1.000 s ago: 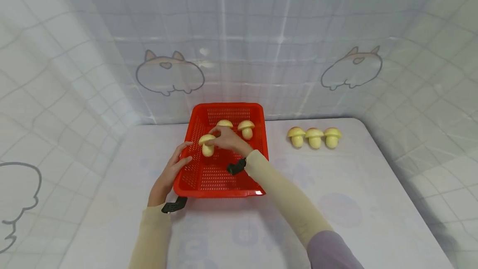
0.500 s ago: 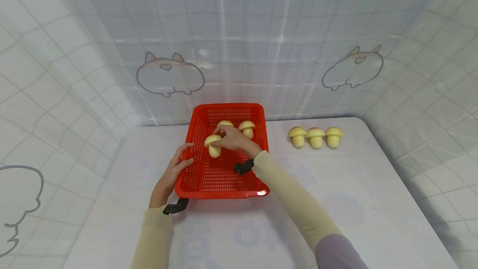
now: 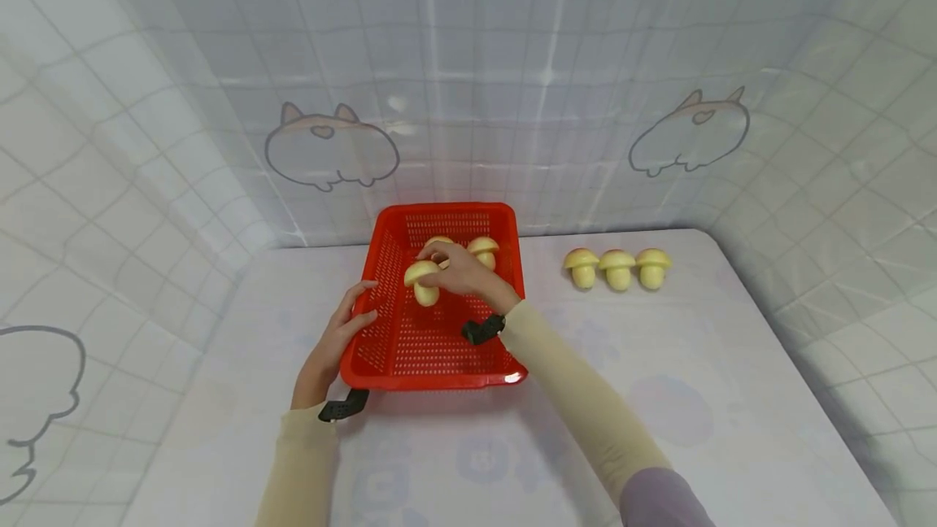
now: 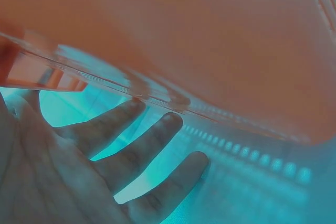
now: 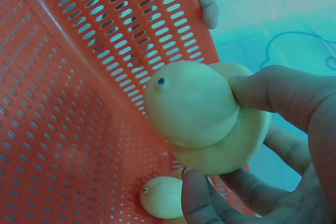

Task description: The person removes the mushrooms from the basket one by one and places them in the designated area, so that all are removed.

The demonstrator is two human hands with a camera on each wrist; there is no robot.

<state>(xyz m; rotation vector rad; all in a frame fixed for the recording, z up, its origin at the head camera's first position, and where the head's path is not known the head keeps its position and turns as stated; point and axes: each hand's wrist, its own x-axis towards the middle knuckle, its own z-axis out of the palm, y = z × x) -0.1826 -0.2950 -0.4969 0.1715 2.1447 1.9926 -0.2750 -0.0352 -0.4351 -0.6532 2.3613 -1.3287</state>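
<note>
My right hand (image 3: 464, 273) pinches a pale yellow toy mushroom (image 3: 423, 281) between thumb and fingers over the red plastic basket (image 3: 439, 379). In the right wrist view the held mushroom (image 5: 191, 103) shows its rounded stem end with a small dark spot. My left hand (image 3: 338, 340) holds the basket's left rim, thumb tip and a finger lying over it, while other fingers (image 4: 157, 145) extend along the outside. Two more toy mushrooms, one at the back (image 3: 439, 241) partly hidden by my right hand and one on the right (image 3: 484, 250), sit inside the basket.
On the table (image 3: 586, 413), right of the basket, three yellow mushrooms stand in a row: left (image 3: 581, 268), middle (image 3: 617, 270) and right (image 3: 651, 268). A sheet-covered wall (image 3: 498, 145) with grid lines and animal drawings rises close behind the basket.
My right hand and its mushroom have shifted a little to the right, away from the basket's left wall. My left hand stays on the rim, and the other mushrooms stay put.
</note>
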